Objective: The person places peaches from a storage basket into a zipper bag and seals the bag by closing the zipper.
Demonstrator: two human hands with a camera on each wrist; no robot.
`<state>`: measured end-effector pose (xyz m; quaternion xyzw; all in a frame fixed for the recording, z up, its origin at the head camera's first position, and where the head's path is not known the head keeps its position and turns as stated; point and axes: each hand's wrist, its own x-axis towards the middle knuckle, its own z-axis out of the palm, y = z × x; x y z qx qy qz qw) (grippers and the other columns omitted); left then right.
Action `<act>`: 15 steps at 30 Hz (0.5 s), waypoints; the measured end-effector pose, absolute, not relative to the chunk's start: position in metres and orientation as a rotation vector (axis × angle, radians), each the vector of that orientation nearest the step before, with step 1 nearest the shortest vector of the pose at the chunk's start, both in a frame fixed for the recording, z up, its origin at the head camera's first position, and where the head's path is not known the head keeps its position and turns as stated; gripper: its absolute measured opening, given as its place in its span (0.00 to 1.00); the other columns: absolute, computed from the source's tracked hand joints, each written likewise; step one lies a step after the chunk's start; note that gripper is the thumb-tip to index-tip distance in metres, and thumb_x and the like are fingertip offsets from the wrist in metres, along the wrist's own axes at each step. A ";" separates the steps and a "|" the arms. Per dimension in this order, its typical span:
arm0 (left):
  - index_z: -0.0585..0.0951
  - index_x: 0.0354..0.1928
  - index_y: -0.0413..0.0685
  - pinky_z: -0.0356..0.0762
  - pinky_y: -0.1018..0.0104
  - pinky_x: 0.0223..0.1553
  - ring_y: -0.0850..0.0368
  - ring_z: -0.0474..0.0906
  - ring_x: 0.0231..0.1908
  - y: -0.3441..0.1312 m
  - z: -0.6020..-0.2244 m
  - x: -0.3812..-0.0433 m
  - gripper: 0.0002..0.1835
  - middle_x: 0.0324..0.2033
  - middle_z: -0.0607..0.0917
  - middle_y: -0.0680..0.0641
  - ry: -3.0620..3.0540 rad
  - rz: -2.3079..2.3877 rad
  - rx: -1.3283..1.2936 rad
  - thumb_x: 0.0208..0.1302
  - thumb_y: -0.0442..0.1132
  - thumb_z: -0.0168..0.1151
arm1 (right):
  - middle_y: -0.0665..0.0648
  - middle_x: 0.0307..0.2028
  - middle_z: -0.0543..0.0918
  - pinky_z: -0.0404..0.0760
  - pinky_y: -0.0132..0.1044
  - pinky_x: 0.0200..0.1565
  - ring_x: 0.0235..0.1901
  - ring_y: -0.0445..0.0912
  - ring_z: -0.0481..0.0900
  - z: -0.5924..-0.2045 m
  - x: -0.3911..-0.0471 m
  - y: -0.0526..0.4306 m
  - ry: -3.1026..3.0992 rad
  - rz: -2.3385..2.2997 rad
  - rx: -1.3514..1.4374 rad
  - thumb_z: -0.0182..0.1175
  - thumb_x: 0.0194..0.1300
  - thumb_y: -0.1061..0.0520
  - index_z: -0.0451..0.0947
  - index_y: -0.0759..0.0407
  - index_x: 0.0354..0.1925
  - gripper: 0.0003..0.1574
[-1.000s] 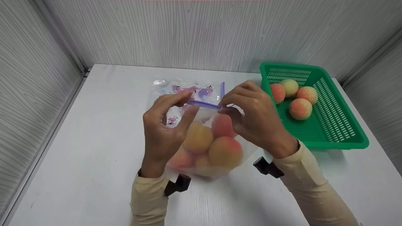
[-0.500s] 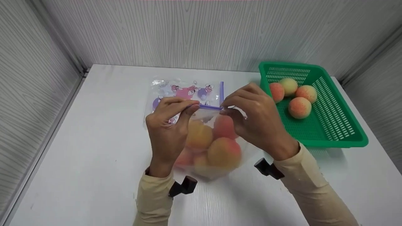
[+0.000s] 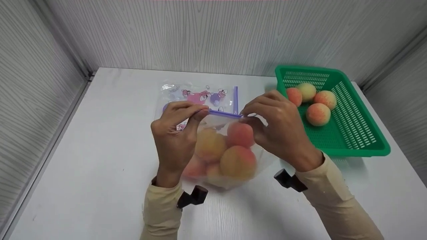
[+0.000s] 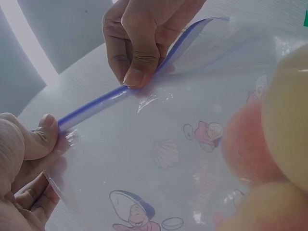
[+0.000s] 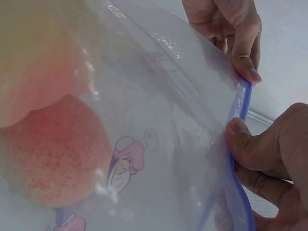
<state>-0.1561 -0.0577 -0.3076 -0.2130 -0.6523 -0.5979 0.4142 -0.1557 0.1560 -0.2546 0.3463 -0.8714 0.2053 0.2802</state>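
Head view green basket [image 3: 350, 133], wrist views bag's cartoon print [image 4: 137, 214]

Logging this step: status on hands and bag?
Left hand and right hand both pinch zip strip. Bag holds peaches. Nothing in the way.

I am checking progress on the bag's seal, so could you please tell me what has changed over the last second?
The left hand went from open fingers beside the purple zip strip to pinching it. The right hand, keeping its grip, slid slightly right along the strip, so more of it shows between the hands. The bag of peaches, the second bag behind it and the green basket with four peaches stayed put.
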 end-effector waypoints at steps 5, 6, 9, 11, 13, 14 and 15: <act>0.90 0.36 0.33 0.85 0.65 0.45 0.53 0.83 0.39 -0.062 -0.307 -0.156 0.06 0.31 0.89 0.44 -1.640 -1.528 -0.508 0.55 0.22 0.73 | 0.56 0.33 0.89 0.77 0.41 0.40 0.37 0.52 0.79 -0.255 -0.154 0.164 -2.371 0.543 0.907 0.69 0.59 0.69 0.88 0.62 0.33 0.04; 0.89 0.36 0.33 0.85 0.65 0.45 0.53 0.83 0.39 -0.065 -0.308 -0.156 0.06 0.31 0.89 0.44 -1.638 -1.540 -0.492 0.55 0.22 0.73 | 0.56 0.33 0.89 0.77 0.41 0.41 0.37 0.52 0.79 -0.255 -0.154 0.167 -2.379 0.543 0.896 0.70 0.60 0.68 0.88 0.62 0.33 0.03; 0.89 0.37 0.33 0.85 0.64 0.45 0.54 0.83 0.38 -0.071 -0.308 -0.157 0.07 0.33 0.89 0.44 -1.644 -1.579 -0.450 0.55 0.22 0.72 | 0.57 0.32 0.89 0.76 0.41 0.41 0.38 0.52 0.80 -0.259 -0.152 0.176 -2.415 0.533 0.856 0.72 0.60 0.65 0.88 0.63 0.34 0.02; 0.89 0.37 0.33 0.85 0.65 0.46 0.54 0.83 0.39 -0.074 -0.308 -0.157 0.07 0.33 0.89 0.44 -1.652 -1.591 -0.433 0.56 0.22 0.72 | 0.57 0.32 0.89 0.75 0.41 0.41 0.38 0.51 0.80 -0.262 -0.152 0.182 -2.428 0.532 0.833 0.73 0.60 0.65 0.88 0.63 0.34 0.03; 0.90 0.37 0.33 0.85 0.65 0.45 0.54 0.83 0.39 -0.076 -0.308 -0.157 0.07 0.33 0.89 0.44 -1.659 -1.597 -0.425 0.56 0.22 0.72 | 0.57 0.32 0.89 0.75 0.40 0.42 0.38 0.51 0.81 -0.264 -0.151 0.187 -2.432 0.532 0.824 0.73 0.59 0.65 0.88 0.64 0.34 0.03; 0.90 0.37 0.33 0.85 0.66 0.45 0.54 0.83 0.39 -0.076 -0.309 -0.158 0.07 0.33 0.89 0.45 -1.660 -1.601 -0.421 0.56 0.22 0.72 | 0.57 0.32 0.89 0.75 0.40 0.43 0.38 0.50 0.82 -0.264 -0.151 0.189 -2.432 0.535 0.822 0.73 0.59 0.65 0.88 0.64 0.35 0.04; 0.90 0.37 0.33 0.84 0.67 0.44 0.55 0.83 0.39 -0.077 -0.309 -0.158 0.07 0.33 0.89 0.45 -1.661 -1.602 -0.415 0.56 0.23 0.72 | 0.57 0.32 0.89 0.75 0.40 0.43 0.38 0.50 0.82 -0.265 -0.151 0.191 -2.428 0.538 0.823 0.73 0.59 0.66 0.88 0.65 0.35 0.04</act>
